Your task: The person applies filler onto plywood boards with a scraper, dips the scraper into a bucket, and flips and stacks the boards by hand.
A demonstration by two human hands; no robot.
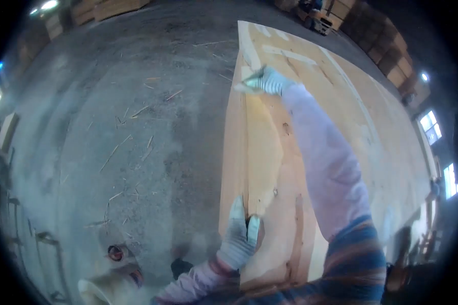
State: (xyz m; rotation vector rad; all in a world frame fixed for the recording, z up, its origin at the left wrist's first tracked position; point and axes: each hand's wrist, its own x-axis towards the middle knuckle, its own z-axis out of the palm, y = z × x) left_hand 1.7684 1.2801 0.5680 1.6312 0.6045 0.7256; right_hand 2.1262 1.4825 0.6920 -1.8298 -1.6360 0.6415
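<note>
A large pale wood panel [331,137] fills the right of the head view. Along its left edge lies a lighter, narrow veneer piece [263,147] with an uneven right side. My left hand [237,244], in a pale glove, is at the near end of this piece, thumb and fingers to either side of it. Up at the far end, my right hand [270,81], in a striped glove, has its fingers closed at the piece's end; the fingertips are blurred.
Thin wood splinters [140,111] litter the grey floor [86,152] at left. A pale roll-shaped object [104,290] is at the lower left. An orange forklift [318,21] and stacked wood [387,46] stand in the background.
</note>
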